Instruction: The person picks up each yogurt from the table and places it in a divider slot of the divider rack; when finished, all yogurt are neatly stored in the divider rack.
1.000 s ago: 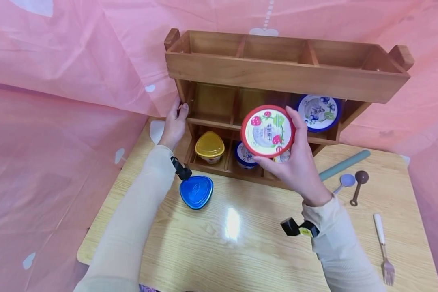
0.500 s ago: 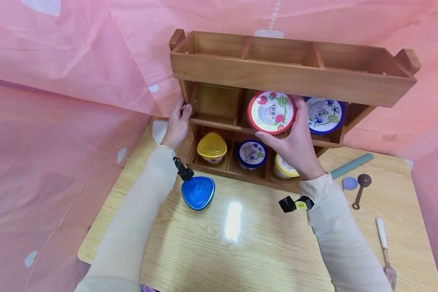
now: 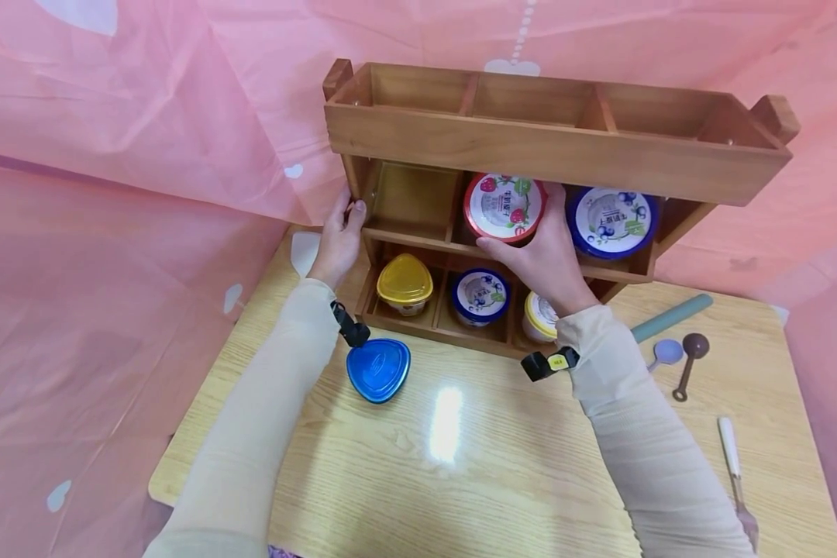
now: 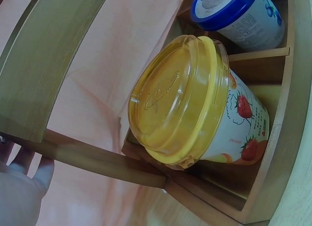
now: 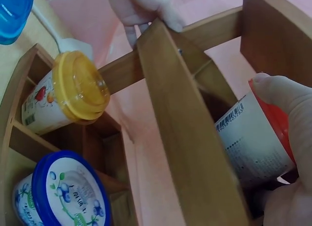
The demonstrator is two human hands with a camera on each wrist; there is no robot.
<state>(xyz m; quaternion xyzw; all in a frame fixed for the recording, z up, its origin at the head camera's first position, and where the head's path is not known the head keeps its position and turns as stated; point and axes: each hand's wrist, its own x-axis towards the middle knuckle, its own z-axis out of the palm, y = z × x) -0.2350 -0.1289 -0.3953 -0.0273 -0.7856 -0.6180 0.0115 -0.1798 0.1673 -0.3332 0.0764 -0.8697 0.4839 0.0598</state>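
Note:
My right hand [image 3: 540, 256] grips a red-lidded strawberry tub [image 3: 504, 206] and holds it inside the middle compartment of the wooden rack's [image 3: 551, 151] middle shelf. In the right wrist view the fingers [image 5: 287, 104] wrap the tub [image 5: 251, 140] behind a wooden upright. My left hand [image 3: 339, 232] holds the rack's left side post; its fingertips [image 4: 29, 162] show at the frame's edge in the left wrist view. A blue-lidded blueberry tub [image 3: 612, 221] sits in the compartment to the right.
The bottom shelf holds a yellow-lidded cup [image 3: 405, 282], a blue-lidded tub [image 3: 480, 294] and another yellow-lidded cup [image 3: 540, 316]. On the table lie a blue lid [image 3: 378, 369], a teal stick [image 3: 672, 317], two spoons [image 3: 687, 360] and a fork [image 3: 735, 480]. Pink sheeting surrounds the table.
My right hand has carried the red-lidded tub up and back from in front of the rack into the middle shelf's centre compartment. The left hand stays on the post.

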